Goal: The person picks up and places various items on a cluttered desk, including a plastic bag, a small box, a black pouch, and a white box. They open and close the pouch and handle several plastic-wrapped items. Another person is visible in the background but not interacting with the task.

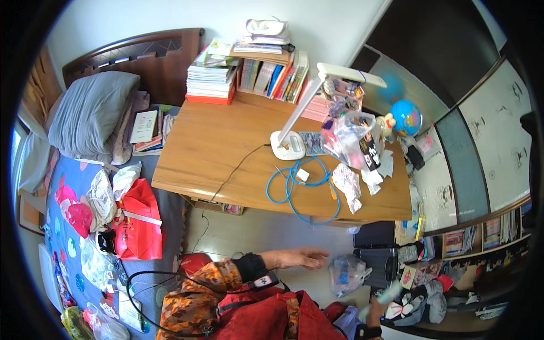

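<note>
A pale green object [390,293], low beyond the near right corner of the desk [212,141], sits in the grip of the right hand [374,311], fingers closed around its lower end; from my remote seat it is blurred, and I cannot say for certain what it is. The left hand [303,258] reaches across in front of the desk, bare, its fingers extended and loosely together, over the floor, holding nothing that I can see. Nearest to it, between the hands and the desk's right end, I find a clear plastic bag [347,276] on the floor, with a black case [378,266] just beside it.

On the desk's near right half, I see a blue cable [290,180] lying in loose loops around a small white block [302,175], with a white lamp [288,146] standing behind it. A stuffed clear bag [352,136] and a blue globe [407,118] crowd the desk's right end, while books [263,76] and stacked papers [209,82] line its back edge. Left of the desk, I make out a bed with a red bag [139,226] and a folded grey quilt [93,116]; right of the desk rises a panelled wardrobe [493,113].
</note>
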A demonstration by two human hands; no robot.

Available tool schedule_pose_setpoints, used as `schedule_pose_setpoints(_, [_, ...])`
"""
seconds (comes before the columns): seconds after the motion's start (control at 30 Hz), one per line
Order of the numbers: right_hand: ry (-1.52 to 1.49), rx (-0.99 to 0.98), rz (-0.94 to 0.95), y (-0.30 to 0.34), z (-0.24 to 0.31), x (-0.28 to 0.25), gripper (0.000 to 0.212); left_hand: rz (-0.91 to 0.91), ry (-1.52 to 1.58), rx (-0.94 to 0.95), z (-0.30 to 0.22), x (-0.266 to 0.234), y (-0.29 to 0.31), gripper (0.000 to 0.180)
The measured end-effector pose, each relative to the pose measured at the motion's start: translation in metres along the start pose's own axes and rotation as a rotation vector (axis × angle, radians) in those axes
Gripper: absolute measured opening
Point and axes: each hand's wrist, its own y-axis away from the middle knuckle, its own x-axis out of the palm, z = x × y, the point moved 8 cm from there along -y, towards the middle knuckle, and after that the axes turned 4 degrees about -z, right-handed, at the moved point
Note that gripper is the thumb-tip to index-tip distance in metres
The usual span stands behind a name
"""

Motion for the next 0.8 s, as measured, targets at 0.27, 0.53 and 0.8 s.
schedule_pose_setpoints(0.27, [0.649, -0.098, -0.214, 0.051, -0.072, 0.011, 0.082, -0.365, 0.166, -0.022, 0.020, -0.088, 0.098, 0.053])
schedule_pose_setpoints(0.53, [0.723, -0.130, -0.263, 0.072, -0.043, 0.029, 0.079, -0.522, 0.257, -0.013, 0.041, -0.117, 0.131, 0.048])
schedule_pose_setpoints(0.8, [0.840, -0.137, -0.347, 0.083, -0.038, 0.018, 0.078, -0.498, 0.300, 0.014, 0.035, -0.129, 0.124, 0.046])
